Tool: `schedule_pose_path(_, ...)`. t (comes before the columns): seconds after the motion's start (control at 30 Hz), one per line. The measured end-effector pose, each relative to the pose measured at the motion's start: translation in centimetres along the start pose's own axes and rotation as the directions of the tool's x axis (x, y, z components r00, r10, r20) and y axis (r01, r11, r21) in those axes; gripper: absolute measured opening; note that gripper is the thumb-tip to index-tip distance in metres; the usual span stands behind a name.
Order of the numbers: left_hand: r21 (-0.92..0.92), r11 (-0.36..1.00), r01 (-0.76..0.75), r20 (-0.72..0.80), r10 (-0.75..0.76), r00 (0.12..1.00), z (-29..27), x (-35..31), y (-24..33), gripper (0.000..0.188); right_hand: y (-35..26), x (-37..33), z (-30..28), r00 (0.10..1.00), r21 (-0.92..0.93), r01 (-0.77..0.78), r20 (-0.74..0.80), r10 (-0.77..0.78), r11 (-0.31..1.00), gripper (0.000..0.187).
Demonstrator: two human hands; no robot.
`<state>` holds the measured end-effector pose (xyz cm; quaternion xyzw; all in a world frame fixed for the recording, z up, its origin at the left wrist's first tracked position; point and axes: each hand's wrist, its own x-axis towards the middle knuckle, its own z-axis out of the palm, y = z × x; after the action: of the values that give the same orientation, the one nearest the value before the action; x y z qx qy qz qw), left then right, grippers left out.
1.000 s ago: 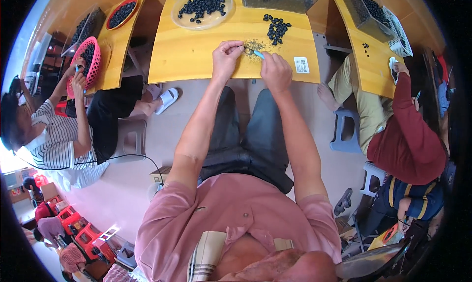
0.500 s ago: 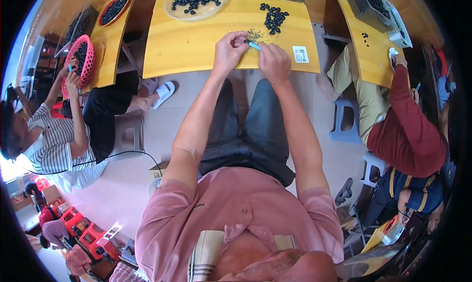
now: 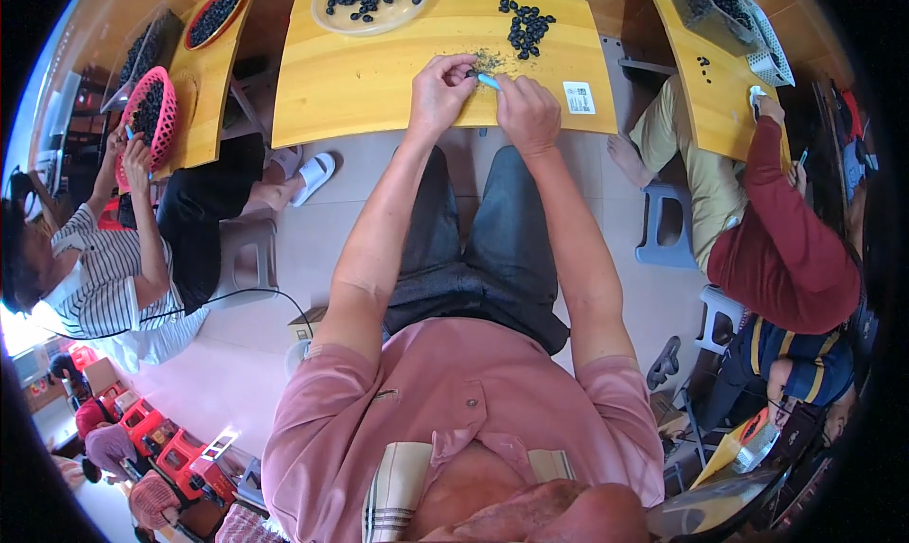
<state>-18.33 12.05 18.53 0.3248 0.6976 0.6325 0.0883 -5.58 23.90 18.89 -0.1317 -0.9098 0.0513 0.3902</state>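
Over the front part of the yellow table (image 3: 355, 84), my left hand (image 3: 440, 96) pinches a small, dark, bead-like piece (image 3: 472, 72) between thumb and fingertips. My right hand (image 3: 530, 115) is closed round a slim light-blue-handled tool (image 3: 489, 82). Its front end meets the dark piece; the tip is too small to make out. Dark crumbs and shavings (image 3: 489, 60) lie scattered just beyond my fingers. A loose group of shiny black bead-like pieces (image 3: 526, 34) sits on the table farther to the right.
A clear shallow bowl (image 3: 331, 20) with more black pieces stands at the far left of my table. Near my right hand lies a white printed label (image 3: 579, 98). People work at tables on both sides, one beside a pink basket (image 3: 169, 131). A grey-blue stool (image 3: 665, 226) stands right.
Both hands keep their grips in nearly the same place. The blue tool's angle against the dark piece has shifted slightly, and the table sits a little higher in view.
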Motion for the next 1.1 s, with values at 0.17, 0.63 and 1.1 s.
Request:
schedule_pose_path(0.17,-0.034,0.999,0.026,0.023,-0.025,0.999,0.1,0.0,0.1,0.031,0.2,-0.2,0.2,1.000,-0.001,-0.005,-0.004,0.005,1.000,0.013)
schedule_pose_path(0.63,-0.049,0.997,0.057,0.078,-0.053,0.996,-0.1,0.0,-0.3,0.033,0.2,-0.3,0.2,1.000,0.006,-0.010,0.006,0.010,1.000,0.017)
schedule_pose_path(1.1,-0.246,0.954,0.170,0.075,-0.156,0.985,-0.9,0.1,0.2,0.031,-0.1,0.3,0.3,0.997,-0.014,-0.081,0.017,0.082,0.997,0.016)
